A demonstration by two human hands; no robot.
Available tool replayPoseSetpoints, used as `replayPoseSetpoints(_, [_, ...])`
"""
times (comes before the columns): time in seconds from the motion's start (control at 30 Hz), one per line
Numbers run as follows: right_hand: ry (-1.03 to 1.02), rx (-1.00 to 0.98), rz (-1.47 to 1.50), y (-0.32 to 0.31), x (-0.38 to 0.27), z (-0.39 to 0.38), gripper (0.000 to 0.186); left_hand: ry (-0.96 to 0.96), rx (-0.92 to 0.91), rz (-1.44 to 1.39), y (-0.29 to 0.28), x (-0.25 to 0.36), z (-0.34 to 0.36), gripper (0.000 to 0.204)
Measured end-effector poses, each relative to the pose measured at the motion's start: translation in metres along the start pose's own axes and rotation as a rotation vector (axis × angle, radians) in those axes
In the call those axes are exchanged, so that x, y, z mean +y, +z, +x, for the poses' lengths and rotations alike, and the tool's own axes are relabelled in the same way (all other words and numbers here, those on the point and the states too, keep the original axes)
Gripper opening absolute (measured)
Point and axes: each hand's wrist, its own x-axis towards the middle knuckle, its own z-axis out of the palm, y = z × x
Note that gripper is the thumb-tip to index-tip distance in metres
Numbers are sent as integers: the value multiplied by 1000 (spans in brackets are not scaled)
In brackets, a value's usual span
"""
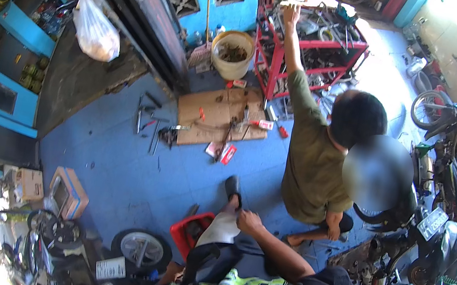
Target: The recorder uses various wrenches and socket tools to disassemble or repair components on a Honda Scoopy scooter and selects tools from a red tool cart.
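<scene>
My right hand point(250, 223) is closed in front of my bent leg, close to the shin. Whatever its fingers may hold is too small to make out. Only a bit of my left hand point(171, 274) shows low in the view, beside my dark clothing, and its fingers are hidden. Between the two hands sits a red plastic container point(183, 235) next to my leg. A motorcycle wheel point(141, 250) with its tyre lies on the blue floor, left of that container.
Flattened cardboard point(203, 115) ahead bears parts and small packets; hand tools point(148, 117) lie beside it. A co-worker in an olive shirt point(314, 169) reaches toward a red tool cart point(279, 72). Motorcycles point(440, 250) line the right side. A bucket point(229, 70) stands by the cart.
</scene>
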Motion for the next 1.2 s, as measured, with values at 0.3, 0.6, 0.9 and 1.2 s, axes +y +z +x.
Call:
replayPoseSetpoints(0.3, [20, 46, 256, -67, -5, 127, 26, 252, 458, -394, -256, 232, 171, 25])
replayPoseSetpoints(0.6, [-2, 53, 282, -150, -24, 213, 31, 122, 427, -212, -280, 225, 208, 30])
replayPoseSetpoints(0.9, [121, 93, 279, -224, -1, 296, 28, -35, 73, -73, -198, 186, 176, 39])
replayPoseSetpoints(1.2, [279, 104, 278, -264, 21, 332, 30, 163, 130, -2, -324, 278, 295, 36])
